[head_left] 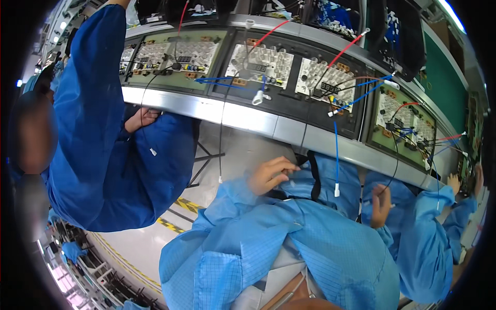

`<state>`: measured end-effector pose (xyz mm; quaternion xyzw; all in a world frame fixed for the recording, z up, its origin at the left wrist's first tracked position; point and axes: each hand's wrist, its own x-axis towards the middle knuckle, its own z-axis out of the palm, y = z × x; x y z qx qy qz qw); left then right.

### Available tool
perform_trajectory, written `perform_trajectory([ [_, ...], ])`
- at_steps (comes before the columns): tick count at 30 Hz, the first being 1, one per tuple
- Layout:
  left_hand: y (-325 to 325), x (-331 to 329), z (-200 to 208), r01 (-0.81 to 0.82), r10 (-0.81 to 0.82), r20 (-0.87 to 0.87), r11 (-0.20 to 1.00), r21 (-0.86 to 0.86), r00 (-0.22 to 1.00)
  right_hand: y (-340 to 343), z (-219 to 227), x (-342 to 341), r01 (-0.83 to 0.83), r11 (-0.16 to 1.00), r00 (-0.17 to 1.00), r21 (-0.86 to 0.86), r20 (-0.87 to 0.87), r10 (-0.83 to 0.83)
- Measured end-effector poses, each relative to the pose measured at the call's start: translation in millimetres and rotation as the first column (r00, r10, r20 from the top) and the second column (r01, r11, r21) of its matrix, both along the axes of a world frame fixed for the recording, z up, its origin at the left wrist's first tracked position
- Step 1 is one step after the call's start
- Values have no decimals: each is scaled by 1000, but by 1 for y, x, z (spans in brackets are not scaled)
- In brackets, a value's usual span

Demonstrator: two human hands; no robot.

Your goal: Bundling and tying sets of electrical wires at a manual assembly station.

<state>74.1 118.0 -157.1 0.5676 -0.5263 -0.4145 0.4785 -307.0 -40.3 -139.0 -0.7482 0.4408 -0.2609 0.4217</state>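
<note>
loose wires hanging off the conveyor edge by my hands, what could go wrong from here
1. The blue wire dangles off the conveyor rail between the left hand and the right hand; a sleeve could snag it and tug the circuit board it runs from.
2. The black wire hangs free as well and might catch the same way.
3. A co-worker's hand at the rail is close, so arms may collide.
</note>
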Motion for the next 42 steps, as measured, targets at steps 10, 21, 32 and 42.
perform_trajectory([
  [10, 82, 44, -22, -385, 375, 129, 920, 68, 918, -11, 99, 28, -376, 650, 924, -660, -214, 317],
  [21, 29, 107, 54, -546, 836, 365, 545, -636, 409, -42, 101, 174, -436, 857, 892, -274, -263, 369],
  [32, -26, 135, 40, -412, 802, 503, 597, -689, 322, -43, 69, 195, -206, 978, 979, -18, -2, 206],
  [42, -25, 138, 15, -381, 847, 477, 531, -757, 233, -69, 58, 212, -247, 968, 969, 42, 14, 247],
])
